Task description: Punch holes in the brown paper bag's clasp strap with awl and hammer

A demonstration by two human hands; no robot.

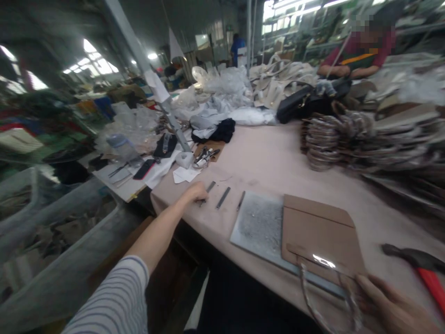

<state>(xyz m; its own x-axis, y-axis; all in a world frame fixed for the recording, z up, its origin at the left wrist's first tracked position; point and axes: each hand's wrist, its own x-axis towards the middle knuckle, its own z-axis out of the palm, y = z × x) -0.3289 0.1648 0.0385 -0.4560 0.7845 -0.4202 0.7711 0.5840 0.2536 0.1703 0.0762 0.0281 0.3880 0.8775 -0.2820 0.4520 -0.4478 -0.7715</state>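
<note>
Head view: left hand (197,191) at the near left part of the cloth-covered table (257,157), fingers bunched narrow around a metal strip (210,186) that sticks out on both sides of them. Second metal strip (223,198) lies just right of it; a third, thin one (241,201) sits right beside the grey slab (259,220), left edge. Slab lies flat, top scuffed.

Brown bag (318,222) lies partly on the slab, covering its right part, handle (306,290) looping down over the near table edge. Right hand (392,299) touches the bag's lower right corner, thumb at the edge; fingers blurred, can't tell whether they grip. Hammer (413,257), red handle, on the table at far right, near the right hand. Beyond: stack of brown pieces (333,139) at right, clear plastic (222,86) heaped at the back.
</note>
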